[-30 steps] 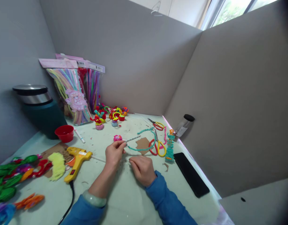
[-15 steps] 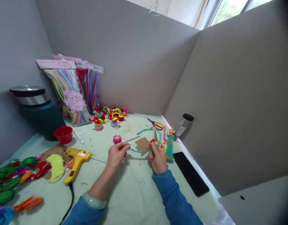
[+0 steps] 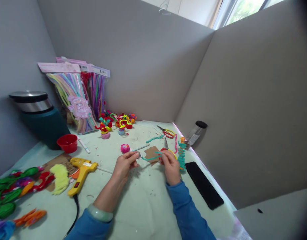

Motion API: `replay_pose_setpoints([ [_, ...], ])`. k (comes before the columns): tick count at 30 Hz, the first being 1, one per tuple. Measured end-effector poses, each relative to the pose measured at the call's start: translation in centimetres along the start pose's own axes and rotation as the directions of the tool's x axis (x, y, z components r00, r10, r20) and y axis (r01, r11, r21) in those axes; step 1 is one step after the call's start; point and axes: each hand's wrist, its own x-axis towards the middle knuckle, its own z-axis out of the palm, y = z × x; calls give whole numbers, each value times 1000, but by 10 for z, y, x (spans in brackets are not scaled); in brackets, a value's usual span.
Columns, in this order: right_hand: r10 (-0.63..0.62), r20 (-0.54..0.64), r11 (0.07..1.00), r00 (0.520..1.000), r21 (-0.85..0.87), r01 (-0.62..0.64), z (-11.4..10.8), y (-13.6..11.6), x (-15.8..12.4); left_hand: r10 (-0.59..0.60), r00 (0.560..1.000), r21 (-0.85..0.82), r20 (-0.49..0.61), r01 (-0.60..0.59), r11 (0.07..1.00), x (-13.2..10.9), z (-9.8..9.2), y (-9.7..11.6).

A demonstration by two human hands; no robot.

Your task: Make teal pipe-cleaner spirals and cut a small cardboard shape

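My left hand pinches one end of a teal pipe cleaner near a small silvery piece. My right hand is closed on the other end of the same teal pipe cleaner, which sags between the two hands above the pale green table. A brown cardboard scrap lies just behind it. Red and yellow scissors sit partly hidden behind my right hand. A pink pompom flower lies just beyond my left hand.
A yellow glue gun with a black cord lies at left, near a red bowl and a dark pot. Pipe cleaner packs lean on the back wall. A black phone lies at right beside a teal coil.
My right hand moved from the table in front of me rightward and away, took the far end of the teal pipe cleaner and lifted it. My left hand stayed almost in place.
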Motion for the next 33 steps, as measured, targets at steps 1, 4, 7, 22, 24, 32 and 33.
replay_pose_setpoints([
  [1, -17, 73, 997, 997, -68, 21, 4, 0, -5, -3, 1000, -14, 10, 3, 1000, 0, 0, 0],
  [4, 3, 224, 987, 975, -157, 33, 14, 2, -16, 3, 999, -23, 37, -2, 1000, -2, 2, 1],
  [7, 47, 279, 989, 959, -148, -5, 19, 0, -21, 5, 999, 10, 51, -6, 1000, -4, 3, 2],
  [22, 178, 377, 970, 909, 87, -226, 29, -2, -28, -16, 985, -27, 169, 21, 999, -6, 5, 2],
  [24, 174, 378, 967, 910, 111, -231, 29, -1, -27, -23, 982, -51, 189, 33, 998, -6, 4, 2],
  [32, 176, 410, 963, 895, 119, -243, 31, -2, -28, -49, 971, -13, 236, 54, 998, -8, 5, 3],
  [33, 175, 418, 963, 892, 117, -244, 32, -2, -29, -52, 968, 18, 247, 49, 999, -9, 6, 4],
])
